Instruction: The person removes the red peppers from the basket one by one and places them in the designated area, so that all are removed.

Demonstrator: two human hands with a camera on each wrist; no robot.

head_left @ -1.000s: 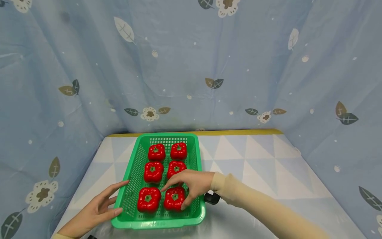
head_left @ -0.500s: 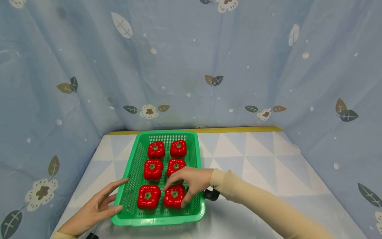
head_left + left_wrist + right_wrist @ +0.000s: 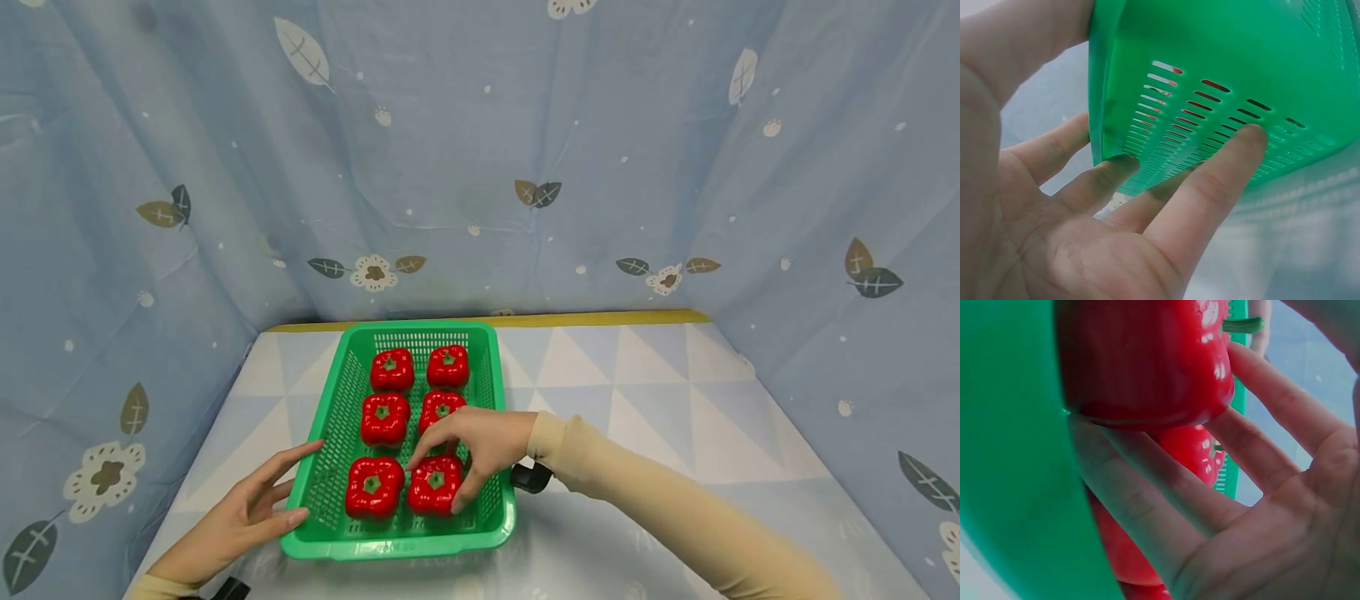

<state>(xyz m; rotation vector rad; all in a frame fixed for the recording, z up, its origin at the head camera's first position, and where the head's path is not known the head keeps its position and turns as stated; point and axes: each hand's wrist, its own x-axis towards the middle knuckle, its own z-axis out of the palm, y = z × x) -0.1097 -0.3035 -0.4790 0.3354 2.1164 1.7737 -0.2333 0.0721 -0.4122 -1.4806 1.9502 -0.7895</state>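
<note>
A green slotted plastic basket [image 3: 390, 547] holds several glossy red bell peppers in two columns. My right hand [image 3: 487, 442] reaches over the basket's right side. It grips the front-right bell pepper [image 3: 433, 485], thumb on the near right side and fingers on the far side. The right wrist view shows fingers spread beneath and beside this bell pepper [image 3: 1147, 362]. My left hand [image 3: 243, 517] rests on the basket's left wall, thumb and index finger at the rim. In the left wrist view, fairly straight fingers touch the slotted outer wall [image 3: 1166, 37].
Beside the held one sits the front-left bell pepper [image 3: 374, 487]. More peppers stand behind, including the middle-left bell pepper [image 3: 386, 419] and back-right bell pepper [image 3: 447, 367]. A triangle-patterned tablecloth [image 3: 600, 392] extends right of the basket. A blue floral curtain [image 3: 465, 150] surrounds the table.
The head view has tilted slightly, so the whole scene sits higher in frame. The front-right bell pepper has shifted slightly left with my right hand. My left hand stays at the basket.
</note>
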